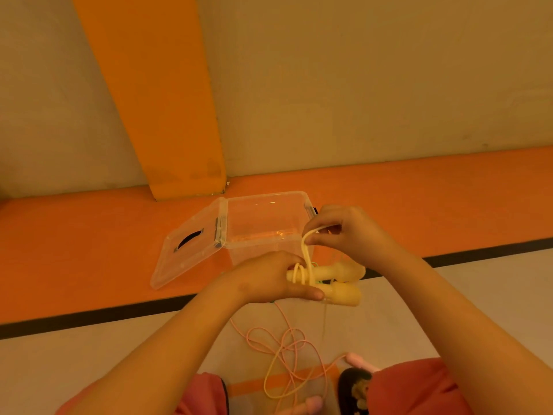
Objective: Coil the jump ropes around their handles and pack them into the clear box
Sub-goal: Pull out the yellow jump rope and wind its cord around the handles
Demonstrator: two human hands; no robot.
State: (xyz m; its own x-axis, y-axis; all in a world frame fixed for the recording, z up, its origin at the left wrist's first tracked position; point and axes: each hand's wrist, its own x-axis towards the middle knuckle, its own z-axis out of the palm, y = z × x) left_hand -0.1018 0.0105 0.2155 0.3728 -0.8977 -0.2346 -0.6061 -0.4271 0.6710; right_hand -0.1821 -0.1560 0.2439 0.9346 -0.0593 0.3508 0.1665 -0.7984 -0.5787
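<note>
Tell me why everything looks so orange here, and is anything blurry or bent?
Head view: warm light tints everything orange; small glare spots glint on the clear box; the orange wall band leans, likely from wide-angle perspective; the pink handle at the bottom edge looks soft.

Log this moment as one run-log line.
step: coiling yellow rope | left hand: grips yellow handles | right hand: pinches yellow rope loop | clear box: open | pink jump rope: uncoiled
</note>
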